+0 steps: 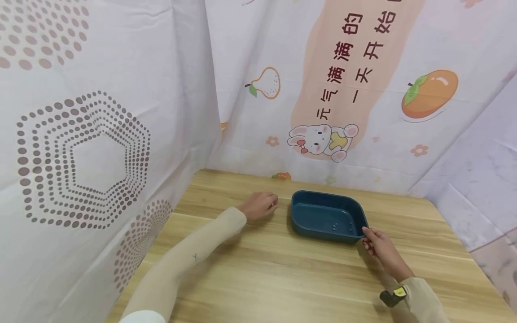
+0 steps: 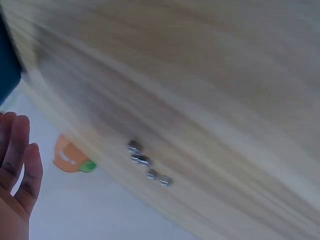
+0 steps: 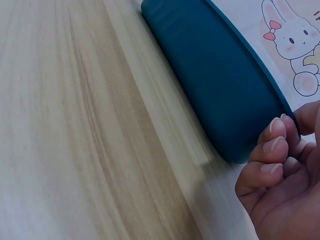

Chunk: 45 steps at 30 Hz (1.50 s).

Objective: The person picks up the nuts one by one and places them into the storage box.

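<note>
Several tiny pieces (image 1: pixel 334 226) in blue tray (image 1: pixel 315 217)

Metal pieces (image 2: pixel 144 161) blurred, exact shape unclear, blue tray (image 2: pixel 6 65) cropped by left wrist view's edge

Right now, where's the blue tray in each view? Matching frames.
Head: blue tray right of centre, lower half; right hand grips its near-right corner.
Left wrist: blue tray cut off at the upper-left edge.
Right wrist: blue tray from top centre towards the right.
Shared landmark: wooden tabletop.
</note>
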Motion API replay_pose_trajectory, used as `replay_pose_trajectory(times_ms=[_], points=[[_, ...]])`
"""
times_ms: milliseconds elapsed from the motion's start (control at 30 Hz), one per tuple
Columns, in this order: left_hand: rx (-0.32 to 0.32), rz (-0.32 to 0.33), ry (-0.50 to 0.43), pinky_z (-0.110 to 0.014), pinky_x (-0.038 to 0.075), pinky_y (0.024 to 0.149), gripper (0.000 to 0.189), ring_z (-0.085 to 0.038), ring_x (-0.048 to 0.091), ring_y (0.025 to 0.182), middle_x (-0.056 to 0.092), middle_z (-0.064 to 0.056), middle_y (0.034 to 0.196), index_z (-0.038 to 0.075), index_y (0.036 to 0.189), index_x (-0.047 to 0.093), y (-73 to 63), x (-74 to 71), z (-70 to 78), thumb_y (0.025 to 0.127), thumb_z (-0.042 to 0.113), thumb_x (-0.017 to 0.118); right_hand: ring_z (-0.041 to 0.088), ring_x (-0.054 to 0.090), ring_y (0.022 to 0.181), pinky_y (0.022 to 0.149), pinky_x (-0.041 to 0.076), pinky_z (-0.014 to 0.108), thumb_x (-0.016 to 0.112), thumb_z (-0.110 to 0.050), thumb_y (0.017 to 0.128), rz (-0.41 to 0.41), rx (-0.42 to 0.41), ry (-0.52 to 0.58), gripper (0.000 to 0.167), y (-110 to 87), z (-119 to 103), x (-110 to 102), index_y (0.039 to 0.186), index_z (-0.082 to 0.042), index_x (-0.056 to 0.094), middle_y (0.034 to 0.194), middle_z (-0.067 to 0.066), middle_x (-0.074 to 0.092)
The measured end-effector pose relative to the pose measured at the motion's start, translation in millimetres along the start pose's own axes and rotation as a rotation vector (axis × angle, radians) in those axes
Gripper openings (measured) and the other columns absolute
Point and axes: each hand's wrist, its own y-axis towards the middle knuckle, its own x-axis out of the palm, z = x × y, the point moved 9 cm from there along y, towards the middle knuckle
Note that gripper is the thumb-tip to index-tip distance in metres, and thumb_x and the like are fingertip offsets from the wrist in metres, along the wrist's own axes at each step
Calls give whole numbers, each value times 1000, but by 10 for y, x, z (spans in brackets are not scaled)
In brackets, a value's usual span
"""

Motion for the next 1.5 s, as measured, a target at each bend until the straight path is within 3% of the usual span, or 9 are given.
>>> replay_pose_trajectory(times_ms=[567, 800, 1000, 1233, 1500], points=[[-109, -75, 10, -23, 51, 63, 10, -8, 61, 72, 66, 2, 86, 11, 94, 68, -503, -125, -429, 101, 19, 67, 7, 46, 60, 54, 45, 23, 43, -42, 111, -28, -34, 11, 45, 11, -19, 4, 91, -3, 52, 72, -1, 52], [-152, -117, 41, -23, 50, 63, 14, -8, 58, 71, 64, 3, 85, 12, 94, 66, -708, -108, -587, 102, 23, 66, 6, 47, 61, 54, 45, 22, 42, -42, 111, -36, -29, 2, 45, 8, -12, 8, 91, -3, 52, 73, -3, 52], [-203, -138, 11, -24, 51, 62, 17, -9, 59, 70, 65, 0, 85, 9, 92, 66, -858, -159, -659, 101, 24, 68, 7, 47, 62, 55, 45, 23, 42, -46, 110, -29, -12, 7, 48, 14, -5, 11, 92, -3, 52, 74, -2, 52], [-231, -162, 55, -26, 52, 62, 18, -9, 58, 69, 63, 4, 83, 12, 91, 65, -1024, -139, -727, 102, 26, 66, 7, 47, 62, 56, 46, 23, 43, -46, 110, -29, -11, 14, 48, 13, -4, 5, 92, -3, 53, 74, -2, 52], [-229, -180, 62, -24, 53, 63, 17, -7, 60, 69, 64, 5, 86, 13, 94, 65, -1089, -120, -778, 103, 28, 66, 8, 47, 62, 56, 46, 23, 43, -46, 110, -29, -5, 21, 47, 14, 9, 5, 92, -4, 52, 75, -2, 52]])
